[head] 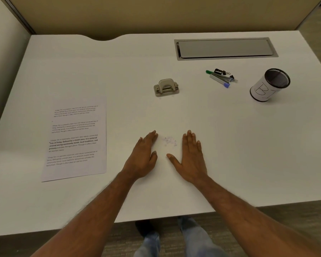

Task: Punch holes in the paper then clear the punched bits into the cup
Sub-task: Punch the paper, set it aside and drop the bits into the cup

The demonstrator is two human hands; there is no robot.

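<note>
A small heap of white punched bits (170, 141) lies on the white desk (230, 145) near its middle. My left hand (144, 157) rests on its edge just left of the heap, fingers straight and together. My right hand (191, 156) lies flat on the desk just right of the heap, fingers straight, thumb spread toward the left hand. The printed paper sheet (75, 140) lies flat at the left. A metal hole punch (166, 87) stands behind the heap. The black mesh cup (270, 85), wrapped in white paper with handwriting, stands at the far right.
A green pen, a blue-capped pen, staples and binder clips (221, 76) lie in a cluster between the punch and the cup. A grey cable hatch (225, 48) is set into the desk at the back right. The desk's front edge is just below my forearms.
</note>
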